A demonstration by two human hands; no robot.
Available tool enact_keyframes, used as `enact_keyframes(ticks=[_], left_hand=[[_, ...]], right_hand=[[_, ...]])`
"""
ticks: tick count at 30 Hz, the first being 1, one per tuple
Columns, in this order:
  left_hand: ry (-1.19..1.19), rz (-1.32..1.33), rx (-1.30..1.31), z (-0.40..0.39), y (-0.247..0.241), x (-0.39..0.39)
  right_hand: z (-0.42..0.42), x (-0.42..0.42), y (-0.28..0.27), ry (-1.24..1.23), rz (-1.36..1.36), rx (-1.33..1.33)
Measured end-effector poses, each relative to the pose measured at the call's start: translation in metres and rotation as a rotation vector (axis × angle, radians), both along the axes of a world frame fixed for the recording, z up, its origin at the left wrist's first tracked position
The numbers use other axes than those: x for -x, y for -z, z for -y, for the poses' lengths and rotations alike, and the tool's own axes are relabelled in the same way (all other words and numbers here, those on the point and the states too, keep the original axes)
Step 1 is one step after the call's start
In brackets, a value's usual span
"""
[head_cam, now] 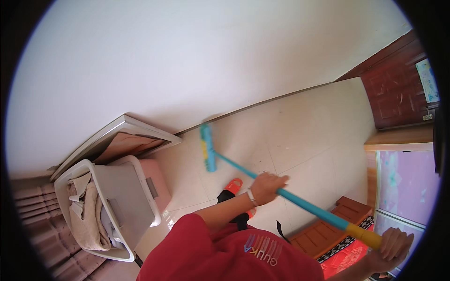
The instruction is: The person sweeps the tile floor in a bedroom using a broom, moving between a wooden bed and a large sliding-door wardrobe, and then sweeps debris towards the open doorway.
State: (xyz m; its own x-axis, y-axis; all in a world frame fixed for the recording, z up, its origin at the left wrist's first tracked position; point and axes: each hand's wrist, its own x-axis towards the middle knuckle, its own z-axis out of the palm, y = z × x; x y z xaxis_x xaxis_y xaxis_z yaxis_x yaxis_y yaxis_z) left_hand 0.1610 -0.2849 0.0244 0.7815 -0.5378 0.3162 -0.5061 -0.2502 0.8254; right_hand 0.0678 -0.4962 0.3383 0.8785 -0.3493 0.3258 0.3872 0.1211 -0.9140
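Observation:
A blue broom with a long handle (311, 207) slants across the view. My left hand (269, 188) is shut on the middle of the handle and wears a pale wristband. At the upper end, my right hand (395, 247) grips the handle at its yellow end section (364, 236). The blue and yellow broom head (208, 149) is blurred and lies at the tiled floor (309, 140), close to the foot of the white wall (197, 63). My feet in red slippers (233, 185) stand below my left hand, partly hidden by my forearm.
A grey bin (126, 196) with folded cloths stands at left beside a pink box (154, 179). Behind them a framed panel (151, 128) leans on the wall. At right are a brown slatted bench (327, 228), a lilac-fronted cabinet (404, 186) and a dark red door (395, 89).

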Motion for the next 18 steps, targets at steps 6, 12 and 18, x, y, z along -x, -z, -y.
enact_keyframes(ticks=[6, 12, 18], left_hand=[[0.162, -0.115, -0.277, -0.009, 0.031, -0.023], [0.467, -0.104, -0.374, 0.095, 0.032, -0.07], [0.653, -0.045, -0.4, 0.11, 0.002, -0.052]], right_hand=[[0.015, 0.0, 0.044, 0.249, -0.081, -0.143], [0.017, 0.011, 0.025, 1.018, -0.103, -0.097], [0.031, 0.089, 0.006, 0.703, 0.019, -0.111]])
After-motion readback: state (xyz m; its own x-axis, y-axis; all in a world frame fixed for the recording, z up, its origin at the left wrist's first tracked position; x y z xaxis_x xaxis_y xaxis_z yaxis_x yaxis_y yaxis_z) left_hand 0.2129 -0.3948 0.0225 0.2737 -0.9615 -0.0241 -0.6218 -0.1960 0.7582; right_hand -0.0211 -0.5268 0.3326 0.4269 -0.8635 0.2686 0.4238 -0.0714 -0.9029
